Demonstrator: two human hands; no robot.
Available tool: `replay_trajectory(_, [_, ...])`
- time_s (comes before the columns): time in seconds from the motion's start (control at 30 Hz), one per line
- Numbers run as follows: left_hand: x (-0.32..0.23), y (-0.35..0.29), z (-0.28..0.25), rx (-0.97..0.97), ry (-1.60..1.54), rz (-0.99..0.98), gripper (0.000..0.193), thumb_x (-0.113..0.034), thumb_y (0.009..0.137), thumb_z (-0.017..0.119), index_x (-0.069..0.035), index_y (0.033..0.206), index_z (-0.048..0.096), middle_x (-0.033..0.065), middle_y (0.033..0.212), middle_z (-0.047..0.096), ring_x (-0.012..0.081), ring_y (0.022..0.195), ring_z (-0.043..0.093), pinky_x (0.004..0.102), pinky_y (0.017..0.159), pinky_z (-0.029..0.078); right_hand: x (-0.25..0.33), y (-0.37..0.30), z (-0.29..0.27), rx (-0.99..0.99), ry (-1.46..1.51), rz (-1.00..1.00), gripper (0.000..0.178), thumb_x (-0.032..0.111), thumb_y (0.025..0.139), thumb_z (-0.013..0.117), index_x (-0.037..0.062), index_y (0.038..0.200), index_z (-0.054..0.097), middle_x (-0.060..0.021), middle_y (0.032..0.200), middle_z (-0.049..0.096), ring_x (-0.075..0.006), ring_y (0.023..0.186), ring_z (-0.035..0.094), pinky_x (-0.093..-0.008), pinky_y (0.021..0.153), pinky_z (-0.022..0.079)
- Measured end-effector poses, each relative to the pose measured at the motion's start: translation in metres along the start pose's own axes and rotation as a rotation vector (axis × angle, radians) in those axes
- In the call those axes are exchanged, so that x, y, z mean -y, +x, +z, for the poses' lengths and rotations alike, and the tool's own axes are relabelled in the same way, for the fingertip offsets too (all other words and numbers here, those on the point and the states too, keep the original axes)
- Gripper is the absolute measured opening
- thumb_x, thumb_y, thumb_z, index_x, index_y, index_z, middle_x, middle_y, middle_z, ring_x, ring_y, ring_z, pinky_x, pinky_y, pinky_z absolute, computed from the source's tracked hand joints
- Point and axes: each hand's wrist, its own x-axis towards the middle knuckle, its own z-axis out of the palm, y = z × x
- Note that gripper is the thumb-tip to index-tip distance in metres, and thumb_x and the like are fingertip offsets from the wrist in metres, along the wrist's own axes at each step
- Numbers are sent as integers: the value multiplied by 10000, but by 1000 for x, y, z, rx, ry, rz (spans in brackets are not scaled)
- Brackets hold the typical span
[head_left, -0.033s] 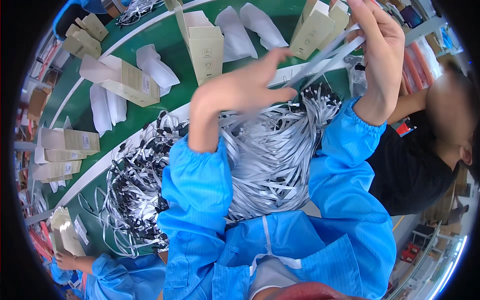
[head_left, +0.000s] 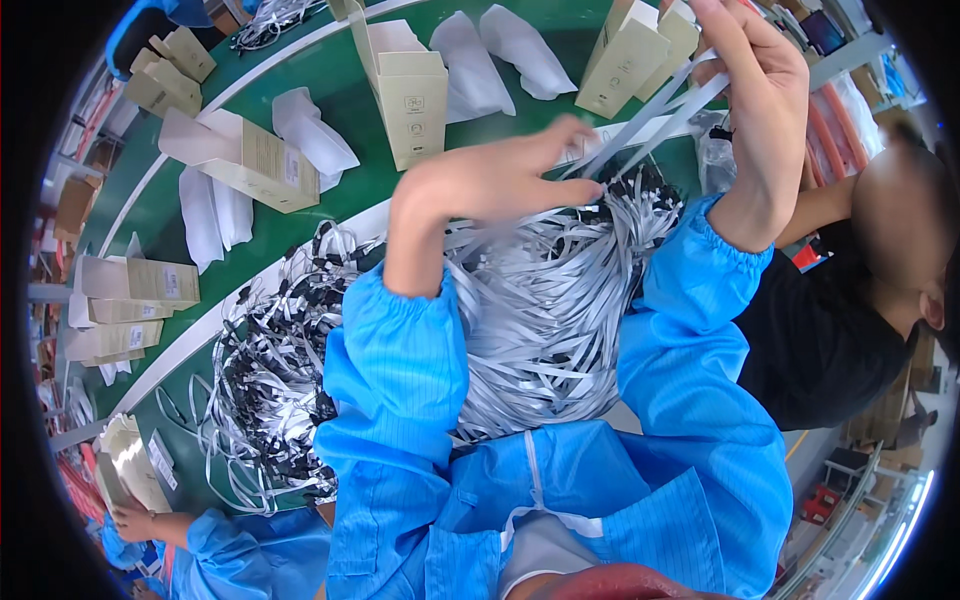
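My right hand (head_left: pixel 757 100) is raised at the upper right, its fingers closed on a looped flat white strap (head_left: pixel 699 99). The strap's two strands slant down to the left. My left hand (head_left: pixel 490 182), a little blurred, hovers over the pile with thumb and fingers apart. Its fingertips are beside the lower end of the strap; whether they touch it I cannot tell. Below both hands lies a thick bundle of flat white straps with black ends (head_left: pixel 545 335). A looser, tangled heap of similar straps (head_left: pixel 270 390) is to its left.
Cream boxes with raised flaps (head_left: pixel 413 110) (head_left: pixel 245 165) and white pouches (head_left: pixel 470 70) stand or lie along the green table (head_left: pixel 345 190). At lower left, a co-worker's hand (head_left: pixel 132 522) touches another cream box (head_left: pixel 135 465). A person in black (head_left: pixel 820 340) is close on my right.
My left hand has shifted slightly right, nearer to the lower part of the strap. The right hand stays in place with the strap in its fingers.
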Motion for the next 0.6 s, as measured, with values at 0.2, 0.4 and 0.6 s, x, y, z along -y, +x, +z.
replay_trajectory(0.2, [-18,15,-38,443,-409,-396,303,-269,1036,541,17,1041,641,37,842,670,118,806,632,266,759,509,4,0,5,-117,-150,-133,144,111,950,671,-21,893,672,9,775,594,-41,705,512,-205,635,387])
replay_trajectory(0.4, [-23,16,-52,-132,-631,-261,297,-298,1032,567,-14,1018,652,21,828,644,112,781,620,255,735,501,-25,13,6,448,-113,-272,493,419,1015,580,18,1301,590,-12,875,648,-65,627,504,-216,510,373])
replay_trajectory(0.6, [-27,22,-39,-277,-935,-372,451,-280,927,687,-34,1189,415,82,1096,462,193,997,514,331,881,441,-38,15,70,784,-151,-182,484,476,876,740,16,1021,707,9,794,617,-82,647,514,-270,554,378])
